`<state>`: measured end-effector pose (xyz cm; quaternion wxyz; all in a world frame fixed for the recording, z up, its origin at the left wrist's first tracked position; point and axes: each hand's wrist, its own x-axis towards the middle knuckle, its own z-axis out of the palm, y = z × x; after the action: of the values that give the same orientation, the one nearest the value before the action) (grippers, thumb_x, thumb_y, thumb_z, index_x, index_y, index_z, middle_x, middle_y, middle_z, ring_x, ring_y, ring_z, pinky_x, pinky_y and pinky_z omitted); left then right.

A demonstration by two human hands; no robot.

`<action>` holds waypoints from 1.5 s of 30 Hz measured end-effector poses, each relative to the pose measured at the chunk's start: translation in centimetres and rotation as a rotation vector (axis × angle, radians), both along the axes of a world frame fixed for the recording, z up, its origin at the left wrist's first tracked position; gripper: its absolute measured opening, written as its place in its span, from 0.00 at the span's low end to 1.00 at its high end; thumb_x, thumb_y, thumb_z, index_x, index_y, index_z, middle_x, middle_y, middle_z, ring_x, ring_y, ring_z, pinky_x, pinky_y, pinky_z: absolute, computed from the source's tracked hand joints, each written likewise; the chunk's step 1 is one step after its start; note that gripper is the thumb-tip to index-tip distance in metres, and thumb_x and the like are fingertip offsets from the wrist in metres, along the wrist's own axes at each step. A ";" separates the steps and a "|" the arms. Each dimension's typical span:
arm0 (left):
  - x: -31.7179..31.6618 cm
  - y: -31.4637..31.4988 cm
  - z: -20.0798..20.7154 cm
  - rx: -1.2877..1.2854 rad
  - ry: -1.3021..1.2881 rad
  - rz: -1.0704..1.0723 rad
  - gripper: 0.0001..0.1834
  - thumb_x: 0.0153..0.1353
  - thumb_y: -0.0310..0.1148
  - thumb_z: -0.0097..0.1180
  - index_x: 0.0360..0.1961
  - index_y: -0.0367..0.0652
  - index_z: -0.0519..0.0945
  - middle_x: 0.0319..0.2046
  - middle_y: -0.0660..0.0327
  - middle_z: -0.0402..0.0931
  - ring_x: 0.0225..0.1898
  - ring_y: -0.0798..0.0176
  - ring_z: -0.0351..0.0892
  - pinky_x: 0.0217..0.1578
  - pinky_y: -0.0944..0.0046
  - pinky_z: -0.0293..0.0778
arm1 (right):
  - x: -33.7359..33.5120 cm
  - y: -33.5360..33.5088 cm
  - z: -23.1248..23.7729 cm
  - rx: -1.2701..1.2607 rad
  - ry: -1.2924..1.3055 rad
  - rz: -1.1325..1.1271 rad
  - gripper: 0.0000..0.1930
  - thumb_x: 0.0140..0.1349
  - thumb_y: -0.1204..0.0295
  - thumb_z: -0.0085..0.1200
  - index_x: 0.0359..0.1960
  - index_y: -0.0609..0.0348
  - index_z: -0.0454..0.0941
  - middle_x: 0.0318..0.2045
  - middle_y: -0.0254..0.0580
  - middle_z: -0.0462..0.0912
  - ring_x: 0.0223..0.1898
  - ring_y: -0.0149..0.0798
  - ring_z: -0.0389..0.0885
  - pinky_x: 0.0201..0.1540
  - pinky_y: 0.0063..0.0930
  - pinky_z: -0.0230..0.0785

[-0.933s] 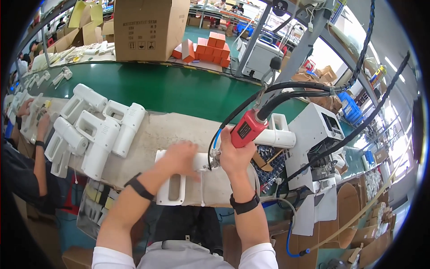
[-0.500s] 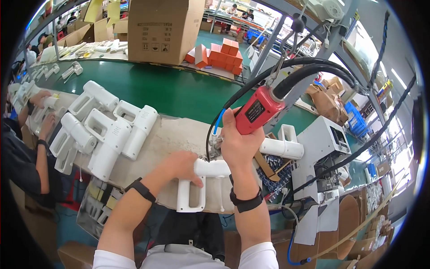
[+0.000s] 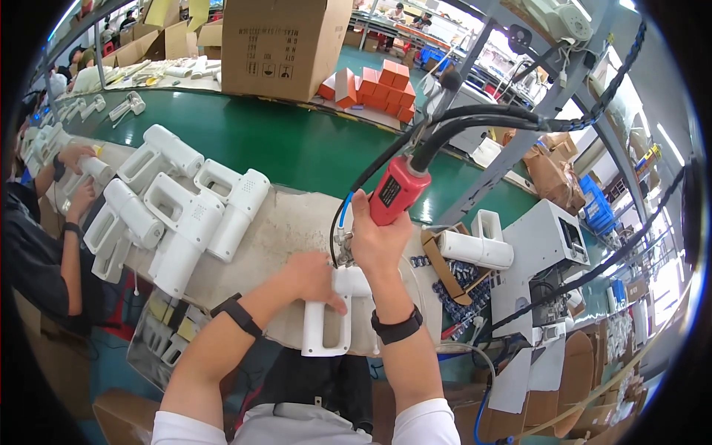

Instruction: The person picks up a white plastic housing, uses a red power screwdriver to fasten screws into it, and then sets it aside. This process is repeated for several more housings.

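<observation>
My right hand (image 3: 380,243) is wrapped around the lower part of a red power screwdriver (image 3: 400,190), which hangs from above on a cord with thick black cables. The tool leans, its metal lower end by the far end of a white handheld appliance (image 3: 314,330); the tip is hidden. My left hand (image 3: 311,277) grips that appliance, thumb over the upper part of its loop handle. It lies at the bench's near edge, with my right forearm covering part of its body. Several similar white appliances (image 3: 185,222) are grouped to the left.
Another white appliance (image 3: 478,248) lies right, beside a heap of dark screws (image 3: 460,278) and a cardboard strip (image 3: 445,274). Beyond the bench (image 3: 285,222) runs a green conveyor belt (image 3: 282,148) with a large carton (image 3: 285,52) behind it. A co-worker's hands (image 3: 78,174) are busy at far left.
My right hand has brought the screwdriver left and slightly lower over the appliance. My left hand keeps its hold on the appliance. The whole view has shifted a little.
</observation>
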<state>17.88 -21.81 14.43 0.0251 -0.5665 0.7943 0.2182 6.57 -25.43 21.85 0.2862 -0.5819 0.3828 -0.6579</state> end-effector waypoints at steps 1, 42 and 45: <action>-0.2 0.1 0.3 0.010 0.031 0.014 0.49 0.30 0.73 0.68 0.40 0.36 0.84 0.44 0.50 0.79 0.50 0.50 0.79 0.49 0.53 0.76 | -0.4 0.1 -0.2 0.038 0.003 0.007 0.12 0.62 0.67 0.63 0.27 0.61 0.75 0.19 0.30 0.76 0.19 0.23 0.71 0.22 0.20 0.62; 3.0 3.9 -4.3 -0.045 0.815 0.554 0.46 0.36 0.49 0.79 0.55 0.38 0.74 0.47 0.51 0.79 0.51 0.54 0.78 0.53 0.58 0.71 | 4.2 0.3 2.3 0.004 -0.095 0.146 0.09 0.63 0.71 0.62 0.31 0.61 0.74 0.19 0.31 0.76 0.17 0.23 0.72 0.20 0.19 0.62; 2.9 4.0 -4.7 -0.062 0.811 0.575 0.47 0.36 0.49 0.79 0.55 0.37 0.73 0.48 0.50 0.79 0.52 0.54 0.78 0.54 0.57 0.71 | 4.7 -0.1 1.9 0.048 -0.118 0.149 0.09 0.63 0.71 0.62 0.30 0.61 0.74 0.18 0.30 0.75 0.17 0.23 0.71 0.20 0.19 0.62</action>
<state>20.82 -17.84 9.73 -0.3638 -0.6326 0.5579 0.3952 11.23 -25.49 23.76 0.3701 -0.5620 0.3366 -0.6587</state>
